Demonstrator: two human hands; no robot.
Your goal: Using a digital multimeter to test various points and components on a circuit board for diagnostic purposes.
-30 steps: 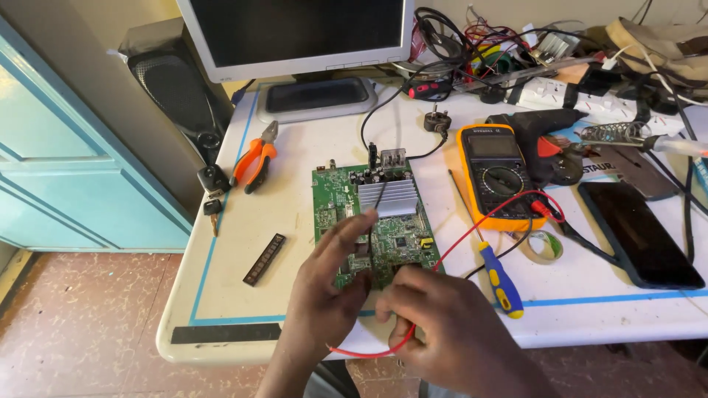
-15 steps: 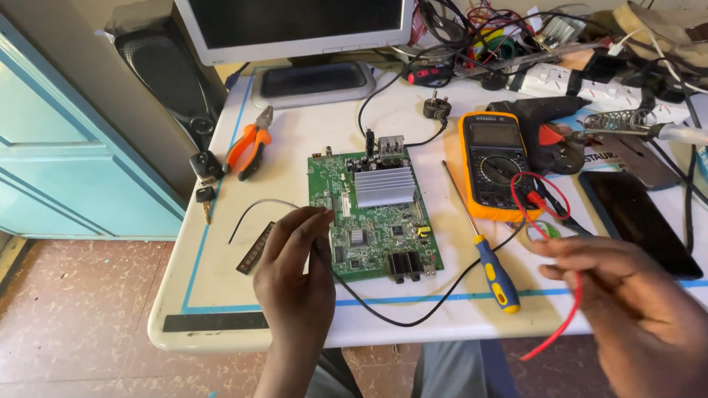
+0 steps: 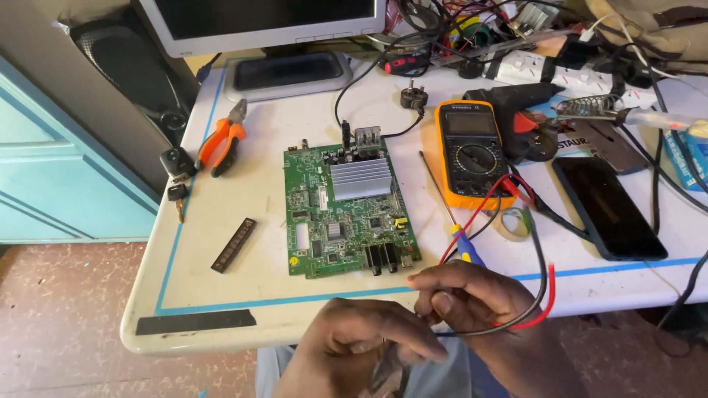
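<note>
Two leads (image 3: pixel 516 320) pinched in right hand (image 3: pixel 472 302) | left hand (image 3: pixel 361 343) curled alongside, grip unclear

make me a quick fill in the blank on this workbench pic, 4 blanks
1. The green circuit board lies on the white table just left of the ____ multimeter.
2. The right hand holds the meter's red and ____ leads.
3. The orange-handled ____ lie near the table's left edge, above the car key.
4. The dark phone lies face up to the ____ of the multimeter.

Missing words: yellow; black; pliers; right
</note>
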